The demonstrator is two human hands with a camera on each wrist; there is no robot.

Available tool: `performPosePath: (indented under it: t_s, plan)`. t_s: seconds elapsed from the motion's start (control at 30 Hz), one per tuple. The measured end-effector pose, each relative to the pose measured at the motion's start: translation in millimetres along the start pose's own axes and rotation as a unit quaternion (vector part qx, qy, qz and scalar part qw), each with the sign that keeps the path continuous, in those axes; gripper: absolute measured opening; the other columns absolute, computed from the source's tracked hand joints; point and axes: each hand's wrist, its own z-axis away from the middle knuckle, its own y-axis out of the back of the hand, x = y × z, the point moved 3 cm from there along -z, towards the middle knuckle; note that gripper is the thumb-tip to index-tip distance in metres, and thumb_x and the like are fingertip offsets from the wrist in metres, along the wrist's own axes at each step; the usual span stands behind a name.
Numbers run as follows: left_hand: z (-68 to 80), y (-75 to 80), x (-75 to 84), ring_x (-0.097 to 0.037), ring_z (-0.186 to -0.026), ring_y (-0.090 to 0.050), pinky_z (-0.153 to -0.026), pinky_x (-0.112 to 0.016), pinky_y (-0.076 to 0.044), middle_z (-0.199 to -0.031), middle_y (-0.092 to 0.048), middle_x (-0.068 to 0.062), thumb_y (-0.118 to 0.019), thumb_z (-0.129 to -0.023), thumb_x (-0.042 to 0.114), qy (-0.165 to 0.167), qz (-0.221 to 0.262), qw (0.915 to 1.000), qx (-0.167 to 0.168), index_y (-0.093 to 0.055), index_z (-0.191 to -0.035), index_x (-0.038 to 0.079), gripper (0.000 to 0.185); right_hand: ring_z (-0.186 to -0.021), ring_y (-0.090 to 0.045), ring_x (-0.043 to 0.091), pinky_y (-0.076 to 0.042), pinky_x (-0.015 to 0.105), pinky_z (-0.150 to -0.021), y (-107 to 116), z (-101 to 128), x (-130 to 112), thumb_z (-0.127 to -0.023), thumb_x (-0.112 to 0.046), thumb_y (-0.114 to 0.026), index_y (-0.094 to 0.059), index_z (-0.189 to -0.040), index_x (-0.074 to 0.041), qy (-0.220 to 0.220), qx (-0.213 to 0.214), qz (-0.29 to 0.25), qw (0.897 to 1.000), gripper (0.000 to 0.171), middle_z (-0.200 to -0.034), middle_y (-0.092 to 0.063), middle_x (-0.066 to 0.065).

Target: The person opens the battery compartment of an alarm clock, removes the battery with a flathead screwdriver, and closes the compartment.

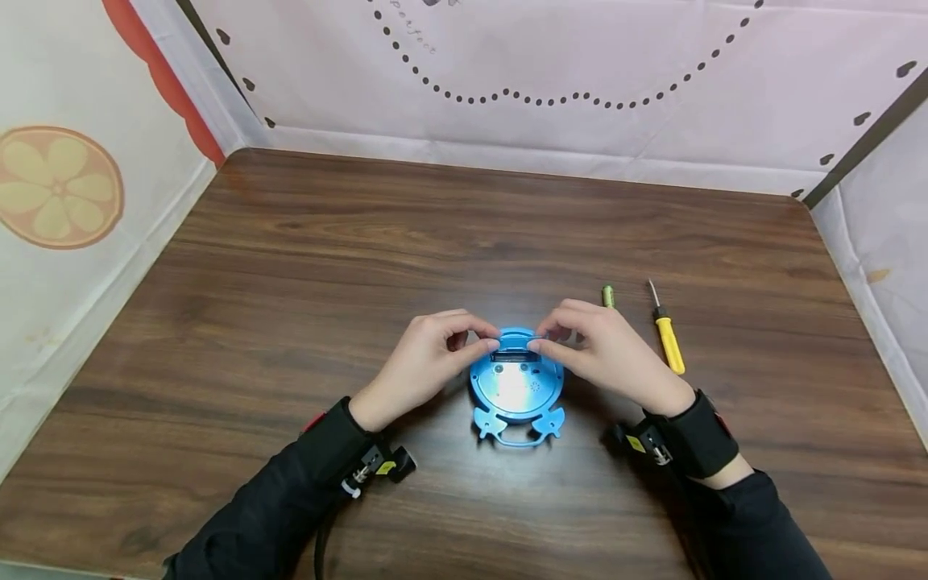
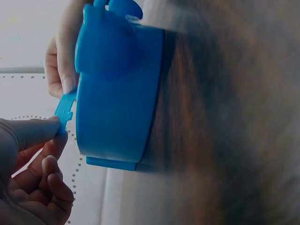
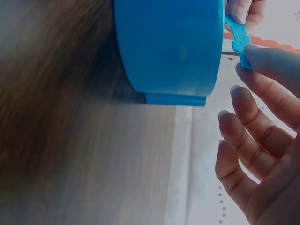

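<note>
A blue alarm clock [image 1: 511, 395] lies face down, its back upward and its dark battery slot uncovered near the far edge. Just above that slot is a small blue battery cover [image 2: 65, 110], pinched at one end between thumb and forefinger of my left hand [image 1: 431, 358]. The cover's other end is pinched by my right hand [image 1: 616, 350]. In both wrist views the cover is tilted and apart from the clock's back. Whether a battery sits in the slot I cannot tell.
A green battery [image 1: 607, 296] lies beyond my right hand, partly hidden by it. To its right is a screwdriver [image 1: 670, 342] with a yellow handle, its tip pointing away. Printed white cloth [image 1: 507, 129] hangs along the back and sides of the wooden table [image 1: 326, 242].
</note>
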Motion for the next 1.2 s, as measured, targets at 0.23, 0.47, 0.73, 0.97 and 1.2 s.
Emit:
performPosePath:
  t_s: [0.23,0.47,0.73,0.97,1.2]
  plan:
    - [-9.7,-4.6,-0.9,-0.010,-0.071,-0.050,-0.063,-0.028,-0.042,-0.086,-0.063,0.008,-0.070,-0.097,0.017,-0.004,-0.033,0.9988,-0.036,-0.075,-0.101,0.016,0.007,-0.076,-0.053,0.007,-0.046,0.029,-0.066,-4,0,8,-0.096,-0.025,-0.072,-0.073,-0.097,-0.019,-0.017,-0.019,0.006,1.000,0.006,-0.092,-0.062,-0.009]
    - [-10.7,-7.5,-1.1,-0.010,-0.071,-0.050,-0.062,-0.027,-0.042,-0.084,-0.061,0.007,-0.071,-0.096,0.016,-0.008,-0.055,0.9978,-0.037,-0.075,-0.098,0.015,0.004,-0.080,-0.055,0.008,-0.047,0.030,-0.068,-8,-2,10,-0.094,-0.023,-0.074,-0.070,-0.094,-0.019,-0.013,-0.016,0.010,1.000,0.006,-0.093,-0.061,-0.007]
    - [-10.7,-10.2,-0.9,-0.008,-0.072,-0.050,-0.063,-0.026,-0.043,-0.086,-0.061,0.006,-0.072,-0.095,0.016,-0.031,-0.073,0.9967,-0.018,-0.074,-0.098,0.014,0.003,-0.077,-0.055,0.008,-0.047,0.030,-0.066,-12,-2,9,-0.095,-0.022,-0.073,-0.070,-0.093,-0.017,-0.022,-0.005,0.022,1.000,0.006,-0.092,-0.061,-0.005]
    - [-10.4,-10.1,-2.1,-0.007,-0.074,-0.051,-0.064,-0.026,-0.045,-0.090,-0.061,0.005,-0.073,-0.095,0.014,-0.040,-0.082,0.9959,-0.002,-0.074,-0.097,0.013,0.003,-0.081,-0.058,0.008,-0.050,0.030,-0.069,-15,-2,9,-0.094,-0.018,-0.074,-0.069,-0.096,-0.014,-0.023,0.009,0.029,0.999,0.006,-0.094,-0.061,-0.003]
    - [-10.2,-10.5,-2.6,-0.008,-0.076,-0.053,-0.066,-0.025,-0.047,-0.091,-0.062,0.004,-0.073,-0.095,0.014,-0.042,-0.089,0.9951,0.004,-0.073,-0.097,0.011,0.004,-0.083,-0.059,0.009,-0.052,0.030,-0.069,-16,-3,9,-0.094,-0.019,-0.074,-0.068,-0.098,-0.013,-0.024,0.022,0.028,0.999,0.009,-0.095,-0.062,-0.003]
